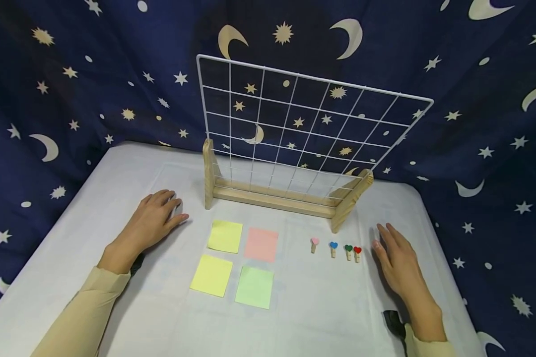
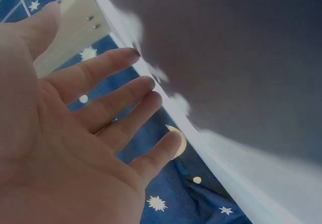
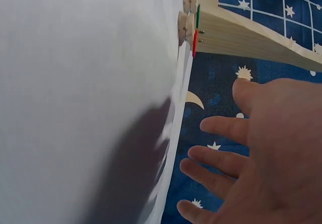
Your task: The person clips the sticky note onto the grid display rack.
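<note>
My left hand (image 1: 154,220) is at the left of the white table, palm down, its fingers spread and holding nothing. Nearest to it lie two yellow sticky notes, an upper one (image 1: 225,236) and a lower one (image 1: 212,275). Beside them are a pink note (image 1: 261,244) and a green note (image 1: 254,287). On the right, my right hand (image 1: 398,258) has relaxed fingers and nothing in them. Just left of it lie small heart clothespins: red (image 1: 357,251), green (image 1: 349,249), blue (image 1: 333,246) and pink (image 1: 314,242).
A white wire grid (image 1: 290,119) stands in a wooden base (image 1: 272,199) at the back of the table (image 1: 161,317). Behind hangs a dark blue curtain (image 1: 152,44) with moons and stars. A black strap piece (image 1: 393,322) is at the right wrist.
</note>
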Tool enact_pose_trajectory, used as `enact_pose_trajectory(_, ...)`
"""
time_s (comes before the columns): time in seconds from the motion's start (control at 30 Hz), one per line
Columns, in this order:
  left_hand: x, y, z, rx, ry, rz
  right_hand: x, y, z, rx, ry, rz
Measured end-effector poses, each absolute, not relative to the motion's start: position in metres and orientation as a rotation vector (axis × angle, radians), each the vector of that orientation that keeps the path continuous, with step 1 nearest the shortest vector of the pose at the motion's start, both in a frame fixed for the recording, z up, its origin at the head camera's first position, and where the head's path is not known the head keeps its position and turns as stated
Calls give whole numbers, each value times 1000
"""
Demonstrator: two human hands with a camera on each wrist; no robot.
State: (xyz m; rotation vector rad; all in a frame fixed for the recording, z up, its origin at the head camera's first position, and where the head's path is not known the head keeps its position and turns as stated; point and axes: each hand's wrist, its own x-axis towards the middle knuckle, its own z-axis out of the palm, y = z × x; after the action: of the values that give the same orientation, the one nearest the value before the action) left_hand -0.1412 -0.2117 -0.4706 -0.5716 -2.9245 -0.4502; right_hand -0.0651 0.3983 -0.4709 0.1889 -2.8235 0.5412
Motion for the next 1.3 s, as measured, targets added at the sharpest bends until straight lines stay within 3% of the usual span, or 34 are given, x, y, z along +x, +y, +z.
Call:
enact_pose_trajectory(0.6, -98, -188, -473, -629, -2824, -525, -61, 379, -466, 213, -2913, 602)
enact_pose_trajectory(1.3, -83, -171, -470, -862, -2729, -588, -61, 379, -466, 192, -2906, 578)
